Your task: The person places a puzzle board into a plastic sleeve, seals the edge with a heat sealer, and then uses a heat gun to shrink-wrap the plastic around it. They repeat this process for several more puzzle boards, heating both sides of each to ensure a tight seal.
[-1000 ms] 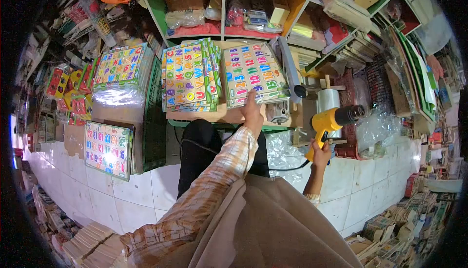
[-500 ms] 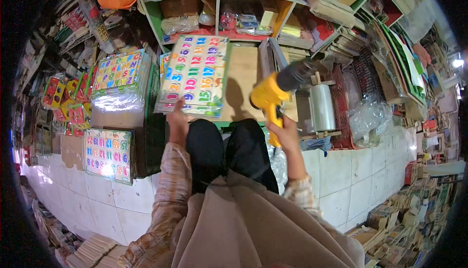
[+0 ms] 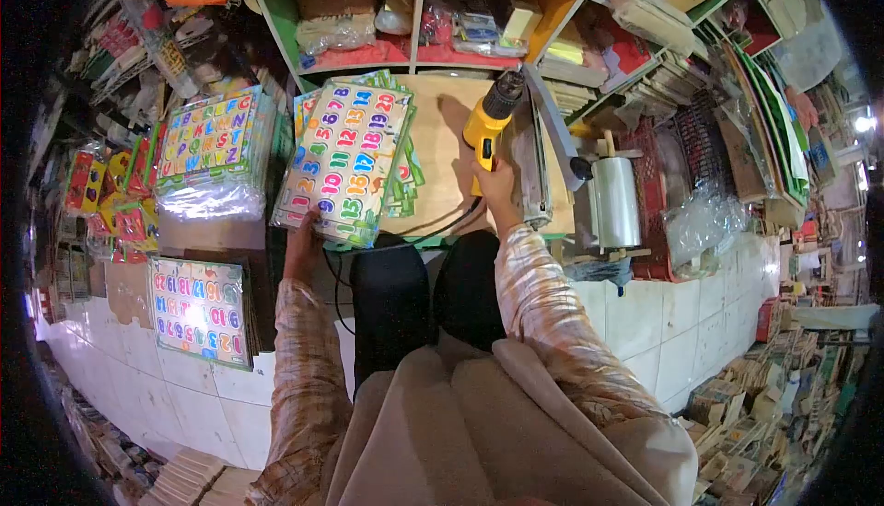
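My left hand [image 3: 305,241] grips the near edge of a number puzzle board [image 3: 345,161], its thumb on top of the printed face. The board is tilted over other colourful boards [image 3: 405,188] on the wooden worktop [image 3: 440,151]. In my right hand [image 3: 497,191] is a yellow heat gun [image 3: 485,128], fingers wrapped round its handle. Its black nozzle points away from me, beside a long grey bar-shaped device [image 3: 550,124] that looks like a bag sealer. From the heat gun, a dark cord [image 3: 433,235] runs left across the worktop's near edge.
Left stands a stack of wrapped alphabet boards [image 3: 210,142]. Below it lies another number board [image 3: 200,311]. A roll of clear film [image 3: 615,202] sits on a stand at the right, near a red crate [image 3: 650,197]. Cubby shelves [image 3: 419,18] rise behind the worktop.
The heat gun has moved left and away from me, over the worktop, its nozzle now pointing forward. The number board has shifted left and towards me and turned slightly, uncovering boards beneath.
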A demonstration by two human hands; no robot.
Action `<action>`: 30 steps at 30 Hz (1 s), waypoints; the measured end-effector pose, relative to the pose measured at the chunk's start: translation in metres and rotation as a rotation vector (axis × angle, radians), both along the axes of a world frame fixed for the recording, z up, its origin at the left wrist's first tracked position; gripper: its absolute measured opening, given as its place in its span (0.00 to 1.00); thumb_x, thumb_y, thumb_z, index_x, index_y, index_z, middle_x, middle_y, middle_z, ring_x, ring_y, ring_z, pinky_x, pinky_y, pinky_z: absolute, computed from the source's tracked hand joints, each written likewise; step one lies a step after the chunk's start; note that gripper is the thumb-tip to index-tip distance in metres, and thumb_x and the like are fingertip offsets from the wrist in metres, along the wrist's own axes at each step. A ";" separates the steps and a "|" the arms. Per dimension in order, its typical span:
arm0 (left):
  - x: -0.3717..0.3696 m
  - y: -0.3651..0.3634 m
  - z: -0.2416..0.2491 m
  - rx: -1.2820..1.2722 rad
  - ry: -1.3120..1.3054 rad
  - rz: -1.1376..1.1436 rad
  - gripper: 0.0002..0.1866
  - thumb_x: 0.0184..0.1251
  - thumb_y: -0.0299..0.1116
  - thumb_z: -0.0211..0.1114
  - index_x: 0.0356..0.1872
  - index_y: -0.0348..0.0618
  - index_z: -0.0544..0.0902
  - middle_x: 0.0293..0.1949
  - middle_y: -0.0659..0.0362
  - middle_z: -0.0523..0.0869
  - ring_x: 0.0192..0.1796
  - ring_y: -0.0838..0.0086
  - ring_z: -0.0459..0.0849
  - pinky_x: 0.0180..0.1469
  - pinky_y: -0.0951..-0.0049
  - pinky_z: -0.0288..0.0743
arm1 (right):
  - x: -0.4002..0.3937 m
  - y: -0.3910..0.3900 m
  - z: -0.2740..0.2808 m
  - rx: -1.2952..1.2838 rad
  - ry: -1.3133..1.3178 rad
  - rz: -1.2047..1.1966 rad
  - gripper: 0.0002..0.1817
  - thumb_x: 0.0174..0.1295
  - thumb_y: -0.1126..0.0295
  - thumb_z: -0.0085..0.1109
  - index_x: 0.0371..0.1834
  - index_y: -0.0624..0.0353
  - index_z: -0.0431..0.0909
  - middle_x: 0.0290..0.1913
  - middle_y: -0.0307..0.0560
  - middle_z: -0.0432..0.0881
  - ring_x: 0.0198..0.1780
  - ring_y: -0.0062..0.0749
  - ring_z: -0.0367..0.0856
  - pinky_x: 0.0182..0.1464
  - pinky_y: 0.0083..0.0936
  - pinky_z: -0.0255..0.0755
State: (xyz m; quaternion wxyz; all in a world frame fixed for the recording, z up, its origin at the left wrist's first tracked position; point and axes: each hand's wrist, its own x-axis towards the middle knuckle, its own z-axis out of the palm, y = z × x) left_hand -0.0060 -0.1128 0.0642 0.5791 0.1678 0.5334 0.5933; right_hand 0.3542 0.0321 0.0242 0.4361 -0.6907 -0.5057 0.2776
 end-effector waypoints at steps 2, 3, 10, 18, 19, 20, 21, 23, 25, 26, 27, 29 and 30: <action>-0.001 0.000 0.025 -0.149 0.149 -0.088 0.25 0.59 0.45 0.68 0.48 0.33 0.76 0.35 0.56 0.84 0.34 0.69 0.85 0.31 0.70 0.81 | 0.000 -0.009 0.028 -0.106 -0.053 0.020 0.27 0.44 0.52 0.73 0.35 0.67 0.80 0.28 0.52 0.83 0.30 0.36 0.83 0.35 0.30 0.74; -0.003 0.002 0.026 -0.221 0.196 -0.128 0.25 0.59 0.46 0.67 0.46 0.33 0.77 0.33 0.56 0.84 0.32 0.69 0.85 0.30 0.70 0.81 | -0.002 -0.013 0.040 -0.116 -0.021 -0.005 0.27 0.45 0.50 0.72 0.34 0.67 0.80 0.28 0.52 0.82 0.30 0.35 0.82 0.35 0.29 0.74; -0.060 0.019 -0.029 -0.611 0.808 -0.460 0.34 0.49 0.62 0.67 0.35 0.34 0.83 0.30 0.47 0.86 0.34 0.61 0.87 0.34 0.61 0.78 | 0.019 -0.068 0.039 -0.016 -0.008 -0.044 0.19 0.65 0.56 0.53 0.38 0.65 0.75 0.27 0.44 0.77 0.24 0.28 0.74 0.30 0.27 0.69; -0.045 0.091 0.047 -0.104 1.827 -0.366 0.40 0.38 0.58 0.75 0.44 0.29 0.79 0.41 0.43 0.84 0.45 0.53 0.84 0.49 0.58 0.76 | 0.116 -0.153 0.050 0.015 0.268 -0.324 0.13 0.66 0.67 0.50 0.45 0.65 0.78 0.28 0.51 0.79 0.25 0.35 0.77 0.32 0.31 0.72; -0.045 0.102 0.040 0.092 1.863 -0.207 0.41 0.38 0.56 0.76 0.46 0.28 0.77 0.42 0.44 0.84 0.45 0.53 0.84 0.49 0.59 0.76 | 0.136 -0.149 0.034 -0.024 0.263 -0.347 0.13 0.65 0.68 0.51 0.46 0.65 0.79 0.28 0.53 0.79 0.25 0.38 0.78 0.33 0.33 0.73; -0.055 0.118 0.015 0.118 1.672 -0.256 0.41 0.39 0.55 0.77 0.47 0.29 0.76 0.42 0.45 0.84 0.45 0.54 0.84 0.49 0.60 0.76 | 0.152 -0.142 0.023 0.044 0.017 -0.304 0.12 0.63 0.68 0.53 0.44 0.63 0.80 0.29 0.54 0.80 0.25 0.40 0.79 0.32 0.34 0.73; -0.072 0.137 -0.024 0.139 1.482 -0.297 0.41 0.39 0.54 0.77 0.49 0.29 0.75 0.42 0.45 0.84 0.45 0.56 0.84 0.49 0.61 0.75 | 0.165 -0.131 0.013 0.112 -0.227 -0.253 0.12 0.61 0.68 0.55 0.42 0.62 0.81 0.29 0.55 0.81 0.24 0.43 0.79 0.31 0.34 0.74; -0.067 0.141 -0.024 0.099 1.253 -0.358 0.40 0.40 0.53 0.77 0.49 0.30 0.75 0.41 0.47 0.85 0.44 0.58 0.84 0.48 0.63 0.75 | 0.172 -0.115 0.009 0.112 -0.487 -0.190 0.10 0.58 0.68 0.58 0.39 0.61 0.83 0.30 0.56 0.82 0.26 0.47 0.80 0.31 0.34 0.74; -0.062 0.142 -0.010 -0.003 1.174 -0.404 0.39 0.41 0.54 0.76 0.48 0.32 0.76 0.39 0.48 0.85 0.43 0.60 0.84 0.47 0.65 0.75 | 0.174 -0.103 0.001 -0.009 -0.520 -0.182 0.09 0.55 0.68 0.61 0.36 0.60 0.84 0.30 0.57 0.82 0.29 0.50 0.82 0.33 0.35 0.74; -0.067 0.145 -0.010 -0.033 1.194 -0.407 0.38 0.42 0.54 0.76 0.48 0.32 0.77 0.39 0.48 0.85 0.42 0.60 0.84 0.46 0.65 0.75 | 0.175 -0.098 0.000 -0.040 -0.515 -0.180 0.09 0.54 0.68 0.61 0.35 0.60 0.84 0.29 0.57 0.82 0.29 0.49 0.82 0.33 0.35 0.75; -0.077 0.147 -0.010 -0.067 1.215 -0.413 0.38 0.42 0.55 0.76 0.47 0.33 0.77 0.38 0.48 0.85 0.41 0.61 0.84 0.46 0.65 0.75 | 0.176 -0.095 -0.001 -0.075 -0.508 -0.176 0.08 0.54 0.69 0.62 0.34 0.60 0.84 0.28 0.56 0.82 0.30 0.48 0.82 0.33 0.35 0.75; -0.084 0.145 -0.001 -0.142 1.256 -0.440 0.37 0.44 0.55 0.75 0.47 0.33 0.78 0.37 0.48 0.85 0.40 0.61 0.84 0.44 0.65 0.75 | 0.160 -0.091 0.014 -0.141 -0.488 -0.164 0.07 0.52 0.70 0.62 0.32 0.61 0.84 0.26 0.56 0.82 0.31 0.47 0.83 0.34 0.36 0.75; -0.084 0.142 0.007 -0.183 1.273 -0.458 0.37 0.45 0.55 0.74 0.47 0.33 0.78 0.36 0.49 0.86 0.39 0.61 0.84 0.43 0.65 0.75 | 0.151 -0.094 0.033 -0.170 -0.428 -0.153 0.09 0.52 0.70 0.62 0.34 0.62 0.83 0.27 0.56 0.83 0.32 0.44 0.84 0.34 0.35 0.75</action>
